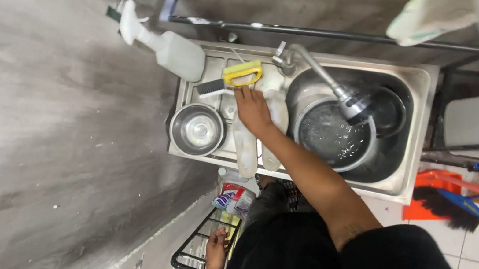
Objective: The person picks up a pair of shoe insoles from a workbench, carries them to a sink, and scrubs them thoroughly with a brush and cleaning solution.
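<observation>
My right hand [253,110] reaches over the steel sink's drainboard [194,101], fingertips curled on the yellow loop handle of a scrub brush [241,74] with dark bristles. Under the hand and wrist lie two long white items [246,151], flat on the drainboard. A steel bowl [197,129] sits just left of them. In the basin, a round pot [332,134] holds water under the faucet spout [321,74]. My left hand [216,250] is low by my body, against a black wire rack [186,257]; its grip is unclear.
A white spray bottle [167,50] rests at the sink's back left corner. A dark pan [389,111] lies behind the pot. Coloured packets [234,200] sit below the sink front. An orange dustpan and broom [444,198] are on the tiled floor at right.
</observation>
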